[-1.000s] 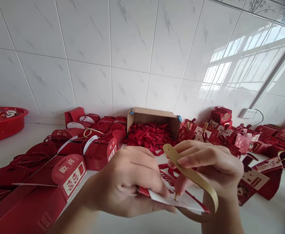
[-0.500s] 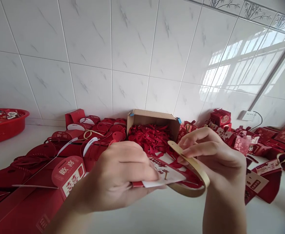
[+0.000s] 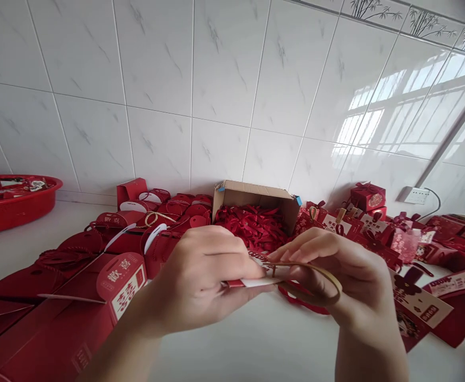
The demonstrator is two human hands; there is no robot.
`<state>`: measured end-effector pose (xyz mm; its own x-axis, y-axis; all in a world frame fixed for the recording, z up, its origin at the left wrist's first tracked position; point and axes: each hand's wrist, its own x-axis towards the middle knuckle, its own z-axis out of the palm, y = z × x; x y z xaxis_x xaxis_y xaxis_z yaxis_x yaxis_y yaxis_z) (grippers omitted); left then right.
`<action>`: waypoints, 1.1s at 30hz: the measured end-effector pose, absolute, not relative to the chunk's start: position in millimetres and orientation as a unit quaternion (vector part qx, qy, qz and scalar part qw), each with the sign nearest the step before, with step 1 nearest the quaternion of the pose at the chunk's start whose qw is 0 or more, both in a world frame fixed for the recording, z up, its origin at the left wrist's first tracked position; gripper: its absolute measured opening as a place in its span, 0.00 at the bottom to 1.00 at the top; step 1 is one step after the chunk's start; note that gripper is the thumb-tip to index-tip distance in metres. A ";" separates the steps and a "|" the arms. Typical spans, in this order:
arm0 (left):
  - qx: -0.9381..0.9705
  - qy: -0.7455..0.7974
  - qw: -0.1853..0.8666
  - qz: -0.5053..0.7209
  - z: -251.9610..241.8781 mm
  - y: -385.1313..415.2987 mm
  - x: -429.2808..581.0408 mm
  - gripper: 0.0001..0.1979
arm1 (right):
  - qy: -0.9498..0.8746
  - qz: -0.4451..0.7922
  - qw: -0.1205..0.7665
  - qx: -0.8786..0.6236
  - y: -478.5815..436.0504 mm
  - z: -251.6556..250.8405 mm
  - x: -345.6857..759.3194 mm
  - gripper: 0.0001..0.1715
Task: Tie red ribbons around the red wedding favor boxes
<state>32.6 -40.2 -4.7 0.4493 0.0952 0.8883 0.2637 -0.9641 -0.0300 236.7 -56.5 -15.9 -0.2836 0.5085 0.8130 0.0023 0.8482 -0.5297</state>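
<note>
My left hand (image 3: 212, 281) is closed on a small red and white printed gift box (image 3: 258, 277), seen nearly edge-on, so most of it is hidden by my fingers. A gold strap (image 3: 330, 281) loops out from the box toward the right. My right hand (image 3: 335, 270) pinches the strap's free end down against the top of the printed piece, with the thumb below the loop. Some red ribbon (image 3: 309, 303) shows under the strap. Behind my hands, a cardboard box (image 3: 256, 188) lies open on its side, full of red ribbons (image 3: 252, 225).
Folded red gift boxes (image 3: 108, 254) crowd the left of the white counter (image 3: 216, 350). A red basin (image 3: 17, 212) with packets stands at the far left. On the right are more red boxes (image 3: 367, 196) and a flat strapped bag (image 3: 455, 302). A power socket (image 3: 415, 195) is on the tiled wall.
My right hand has brought the strap's raised end down onto the printed piece, and the loop has flattened. The left hand keeps its grip. The view has swung slightly left.
</note>
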 end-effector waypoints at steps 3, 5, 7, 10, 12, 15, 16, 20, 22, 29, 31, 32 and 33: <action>-0.845 -0.104 0.079 -0.519 -5.4 -41.4 32.2 0.06 | -0.765 0.225 0.580 -0.164 -57.9 -17.2 235.4 0.11; -0.842 -0.104 0.078 -0.524 -5.3 -41.8 32.1 0.06 | -0.766 0.225 0.579 -0.163 -58.6 -17.8 235.8 0.11; -0.841 -0.104 0.075 -0.525 -5.2 -41.7 32.2 0.06 | -0.769 0.221 0.577 -0.163 -58.7 -18.2 236.3 0.11; -0.844 -0.105 0.066 -0.522 -6.0 -41.0 32.6 0.07 | -0.772 0.212 0.577 -0.162 -58.3 -18.1 236.9 0.11; -0.845 -0.108 0.065 -0.519 -6.9 -40.7 33.1 0.06 | -0.775 0.215 0.574 -0.156 -57.8 -17.4 237.6 0.11; -0.848 -0.121 0.069 -0.512 -7.3 -40.7 34.1 0.05 | -0.782 0.225 0.563 -0.144 -56.4 -16.0 239.1 0.09; -0.849 -0.122 0.070 -0.510 -7.0 -40.6 34.3 0.05 | -0.785 0.225 0.559 -0.140 -55.7 -15.5 239.6 0.09; -0.849 -0.114 0.069 -0.511 -5.7 -39.6 33.9 0.06 | -0.800 0.220 0.546 -0.114 -52.1 -14.5 239.6 0.09; -0.849 -0.118 0.072 -0.510 -5.5 -39.2 33.1 0.05 | -0.805 0.216 0.542 -0.105 -50.2 -14.8 239.0 0.09; -0.838 -0.132 0.098 -0.520 -3.6 -41.5 37.9 0.07 | -0.820 0.215 0.527 -0.056 -42.7 -18.7 242.5 0.10; -0.834 -0.129 0.107 -0.525 -3.9 -40.9 40.7 0.08 | -0.820 0.223 0.524 -0.056 -40.9 -18.8 245.0 0.11; -0.835 -0.122 0.108 -0.526 -4.4 -40.1 41.5 0.08 | -0.821 0.225 0.522 -0.057 -40.3 -18.5 246.0 0.12; -0.837 -0.112 0.108 -0.525 -5.0 -38.9 41.9 0.08 | -0.822 0.224 0.520 -0.058 -40.2 -18.0 246.8 0.12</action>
